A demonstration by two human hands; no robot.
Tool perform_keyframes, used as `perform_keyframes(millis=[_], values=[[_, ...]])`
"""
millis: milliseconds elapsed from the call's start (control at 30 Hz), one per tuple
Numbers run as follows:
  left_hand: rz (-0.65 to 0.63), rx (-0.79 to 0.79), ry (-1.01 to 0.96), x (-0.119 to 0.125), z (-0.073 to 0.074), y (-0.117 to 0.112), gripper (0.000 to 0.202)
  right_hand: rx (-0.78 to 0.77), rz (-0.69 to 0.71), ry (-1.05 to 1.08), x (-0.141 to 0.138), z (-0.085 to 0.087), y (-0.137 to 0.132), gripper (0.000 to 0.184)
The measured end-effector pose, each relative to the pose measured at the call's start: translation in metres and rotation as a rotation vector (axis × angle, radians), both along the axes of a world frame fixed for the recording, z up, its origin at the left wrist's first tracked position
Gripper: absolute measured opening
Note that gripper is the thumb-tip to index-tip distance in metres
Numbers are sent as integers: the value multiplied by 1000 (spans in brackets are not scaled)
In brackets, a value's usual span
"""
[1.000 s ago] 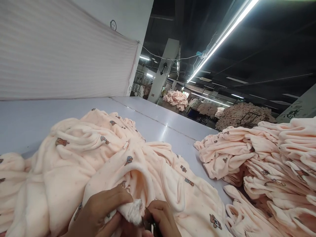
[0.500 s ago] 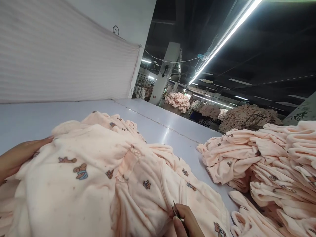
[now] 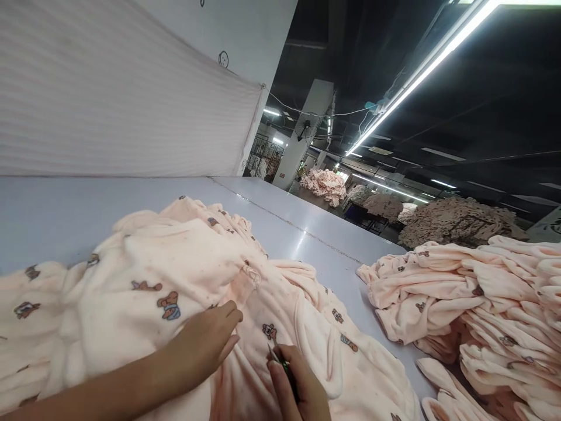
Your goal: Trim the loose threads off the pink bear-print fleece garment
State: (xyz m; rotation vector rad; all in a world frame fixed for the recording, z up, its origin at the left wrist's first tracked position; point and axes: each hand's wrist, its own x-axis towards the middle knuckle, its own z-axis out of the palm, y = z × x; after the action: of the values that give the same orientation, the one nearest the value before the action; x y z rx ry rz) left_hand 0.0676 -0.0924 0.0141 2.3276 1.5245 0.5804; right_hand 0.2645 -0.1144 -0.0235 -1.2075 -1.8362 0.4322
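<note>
The left hand (image 3: 205, 345) lies flat, fingers together, forearm reaching in; the right hand (image 3: 300, 389) is curled closed.

Your only view is the head camera, looking forward and down from close above the grey table (image 3: 302, 225), tilted up enough to catch the ceiling light strip (image 3: 421, 64) and the hall beyond.

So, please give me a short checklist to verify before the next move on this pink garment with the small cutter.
1. Left hand rests flat on the pink garment: ok.
2. Right hand grips the thread snips: ok.
3. Snips tip apart from the left fingers: ok.
4. Blades open or closed: cannot tell.
5. Garment lies on the table: ok.
6. Stacked pile lies apart from the garment: ok.
</note>
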Motion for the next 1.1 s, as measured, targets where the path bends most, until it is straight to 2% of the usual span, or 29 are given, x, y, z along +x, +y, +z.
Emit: perform_keyframes(millis=[100, 200, 367, 567, 700, 933, 1100], values=[[78, -24, 94, 10, -34, 24, 16, -75, 4, -237, -13, 6, 9, 32], [91, -16, 101, 0, -51, 36, 12, -105, -36, -525, -27, 10, 19, 27], [94, 4, 19, -8, -50, 34, 13, -103, -104, -755, -49, 9, 37, 14], [106, 5, -49, -10, -52, 34, 13, -94, -89, -896, -58, 7, 48, 14], [106, -6, -72, -10, -54, 35, 14, -93, -81, -921, -56, 9, 49, 20], [121, 9, -101, -10, -55, 33, 18, -96, -67, -910, -54, 6, 47, 13], [127, 19, -107, -13, -57, 34, 18, -111, -67, -867, -60, 4, 45, 19]])
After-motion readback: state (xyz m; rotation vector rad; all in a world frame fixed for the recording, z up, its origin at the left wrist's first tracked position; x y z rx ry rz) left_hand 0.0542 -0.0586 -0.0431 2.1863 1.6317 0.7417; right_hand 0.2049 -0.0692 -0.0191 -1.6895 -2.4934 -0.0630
